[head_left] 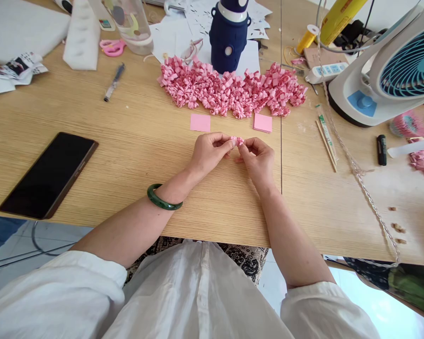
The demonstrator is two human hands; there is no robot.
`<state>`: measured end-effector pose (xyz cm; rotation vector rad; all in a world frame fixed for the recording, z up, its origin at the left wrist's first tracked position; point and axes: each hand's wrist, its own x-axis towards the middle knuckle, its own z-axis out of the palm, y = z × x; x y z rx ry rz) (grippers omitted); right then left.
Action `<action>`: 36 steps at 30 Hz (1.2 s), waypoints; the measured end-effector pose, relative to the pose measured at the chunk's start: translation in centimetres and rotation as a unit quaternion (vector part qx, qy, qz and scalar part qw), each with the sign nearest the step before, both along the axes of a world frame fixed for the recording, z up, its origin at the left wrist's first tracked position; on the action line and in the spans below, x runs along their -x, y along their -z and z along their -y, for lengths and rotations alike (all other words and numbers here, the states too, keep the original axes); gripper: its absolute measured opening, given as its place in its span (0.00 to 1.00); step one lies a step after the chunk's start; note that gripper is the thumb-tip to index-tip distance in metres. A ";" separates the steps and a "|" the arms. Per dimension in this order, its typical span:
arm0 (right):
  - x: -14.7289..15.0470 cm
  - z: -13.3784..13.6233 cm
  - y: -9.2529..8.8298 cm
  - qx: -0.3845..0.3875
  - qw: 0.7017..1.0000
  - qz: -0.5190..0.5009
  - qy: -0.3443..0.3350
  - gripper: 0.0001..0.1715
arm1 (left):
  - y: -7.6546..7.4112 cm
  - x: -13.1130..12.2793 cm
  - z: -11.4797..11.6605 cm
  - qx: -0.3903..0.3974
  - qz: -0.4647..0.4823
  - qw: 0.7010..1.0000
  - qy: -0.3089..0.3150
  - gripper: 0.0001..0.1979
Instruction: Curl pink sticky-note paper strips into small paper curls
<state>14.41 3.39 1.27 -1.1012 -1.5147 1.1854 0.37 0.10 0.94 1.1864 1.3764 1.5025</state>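
Note:
Between the fingertips of both hands is a small pink curled paper piece point(237, 140), held just above the wooden table. My left hand point(212, 149), with a green bangle point(164, 197) on its wrist, pinches its left side. My right hand point(257, 159) pinches the right side, thumb and index finger closed on it. Just beyond my hands lie a pink paper square point(200, 123) on the left and a small stack of pink paper point(262, 122) on the right. Behind these, a long heap of pink curled paper pieces point(229, 92) stretches across the table.
A dark blue bottle point(229, 40) stands behind the heap. At left are a phone point(49, 174), a pen point(114, 82) and pink scissors point(113, 47). To the right are a fan point(378, 70), a power strip point(327, 71), a black marker point(381, 150) and a twisted cord point(367, 188).

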 end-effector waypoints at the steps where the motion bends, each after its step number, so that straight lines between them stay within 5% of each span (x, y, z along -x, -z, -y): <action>1: 0.0 0.0 0.0 -0.012 1.000 0.011 0.006 0.11 | 0.1 0.0 0.0 -0.001 -0.006 1.000 0.001 0.15; 9: 0.1 0.2 0.3 -0.157 0.974 0.149 0.063 0.13 | 0.1 -0.1 -0.1 0.001 -0.009 1.000 0.012 0.15; 15: 0.2 0.4 0.4 -0.233 0.956 0.152 0.092 0.13 | 0.0 -0.3 0.1 -0.006 0.003 1.000 0.021 0.11; 21: 0.2 0.7 0.6 -0.230 0.963 0.135 0.049 0.08 | 0.2 -0.2 0.1 -0.040 -0.039 0.998 -0.001 0.05; 31: 0.4 0.8 1.9 -0.218 0.971 0.084 -0.058 0.29 | 0.0 0.2 -0.1 -0.066 -0.075 0.991 -0.086 0.05; 36: 0.5 0.9 1.3 -0.148 0.986 0.040 -0.061 0.32 | -0.3 0.3 0.0 -0.078 -0.088 0.988 -0.098 0.08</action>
